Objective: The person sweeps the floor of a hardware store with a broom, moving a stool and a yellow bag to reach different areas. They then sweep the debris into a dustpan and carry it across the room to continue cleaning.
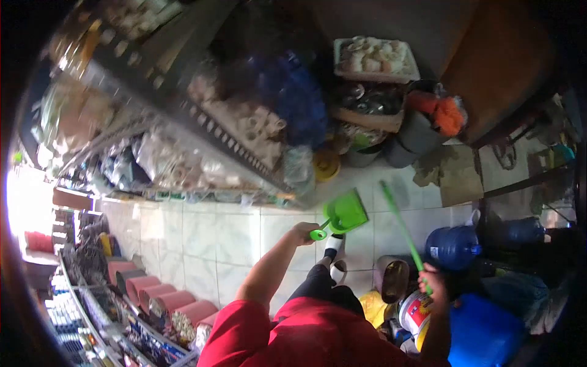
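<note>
My left hand [302,233] is closed round the handle of a green dustpan [347,212], whose pan is held out over the tiled floor near my feet. On the right, my right hand [431,281] grips a long green stick [400,223], held slanting with its far end up and to the left. The far end of the stick is partly blurred, and no bristles can be made out. A gap of floor separates the stick from the dustpan.
Metal shelving [214,134] with bagged goods stands at the left. Ahead are a white tray [376,76], grey buckets [403,147] and flattened cardboard [461,175]. A blue water jug [454,247] lies at the right, with a blue container [486,330] nearer me. Pinkish cylinders [168,303] line the lower left.
</note>
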`<action>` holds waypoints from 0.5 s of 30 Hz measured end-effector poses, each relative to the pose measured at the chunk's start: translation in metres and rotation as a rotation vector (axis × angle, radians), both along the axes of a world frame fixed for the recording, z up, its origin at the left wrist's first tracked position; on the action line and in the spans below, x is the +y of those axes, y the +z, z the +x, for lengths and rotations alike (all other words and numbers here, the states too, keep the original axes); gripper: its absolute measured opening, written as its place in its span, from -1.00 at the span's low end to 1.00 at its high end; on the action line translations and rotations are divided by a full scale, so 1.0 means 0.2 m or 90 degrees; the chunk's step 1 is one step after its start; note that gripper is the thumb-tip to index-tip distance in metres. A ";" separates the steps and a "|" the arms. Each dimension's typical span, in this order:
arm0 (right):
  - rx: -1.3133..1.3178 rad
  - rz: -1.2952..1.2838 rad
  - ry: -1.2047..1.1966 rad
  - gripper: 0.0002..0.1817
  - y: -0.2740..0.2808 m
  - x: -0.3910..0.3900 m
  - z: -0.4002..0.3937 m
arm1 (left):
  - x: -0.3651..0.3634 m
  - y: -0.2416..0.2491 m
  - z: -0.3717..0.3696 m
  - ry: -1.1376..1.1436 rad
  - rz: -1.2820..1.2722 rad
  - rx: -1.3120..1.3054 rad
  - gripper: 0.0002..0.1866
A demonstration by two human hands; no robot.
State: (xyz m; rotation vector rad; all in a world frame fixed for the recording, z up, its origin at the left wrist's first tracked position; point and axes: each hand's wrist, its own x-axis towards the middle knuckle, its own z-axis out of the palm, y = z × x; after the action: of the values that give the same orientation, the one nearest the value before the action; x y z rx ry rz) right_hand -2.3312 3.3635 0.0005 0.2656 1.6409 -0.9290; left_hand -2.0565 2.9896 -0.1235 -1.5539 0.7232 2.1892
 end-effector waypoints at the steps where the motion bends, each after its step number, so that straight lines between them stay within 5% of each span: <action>1: 0.002 -0.008 -0.022 -0.85 -0.04 0.04 -0.03 | 0.06 0.10 0.14 -0.003 -0.048 -0.007 -0.83; 4: 0.005 -0.035 -0.112 -0.92 -0.36 0.12 -0.12 | 0.18 0.25 0.56 0.053 -0.068 0.056 -0.78; 6: 0.027 -0.024 -0.154 -0.92 -0.56 0.07 -0.14 | 0.28 0.22 0.92 -0.384 -0.715 0.315 -0.74; 8: -0.012 0.015 -0.279 -0.91 -0.72 -0.10 -0.08 | 0.34 0.15 1.20 0.292 0.098 0.064 -0.74; 10: -0.065 -0.059 -0.261 -0.88 -0.89 -0.25 0.10 | 0.44 0.24 1.36 0.368 0.059 -0.015 -0.79; 12: -0.077 -0.181 -0.188 -0.91 -1.59 -0.28 0.39 | 0.50 0.28 1.55 0.291 -0.044 -0.007 -0.77; 14: 0.219 0.084 0.531 -0.78 -0.94 -0.65 0.81 | 0.56 0.18 1.80 0.147 -0.219 0.043 -0.76; 15: 0.301 0.176 0.600 -0.65 -1.13 -0.64 1.02 | 0.55 0.12 1.89 0.080 -0.277 0.064 -0.76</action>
State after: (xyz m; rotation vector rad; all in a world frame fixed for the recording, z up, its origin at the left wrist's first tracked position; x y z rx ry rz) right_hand -2.1282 3.2354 -0.2264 -0.5567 2.0155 -0.0322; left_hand -1.6788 3.0992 -0.1004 -1.7367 1.2322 2.3227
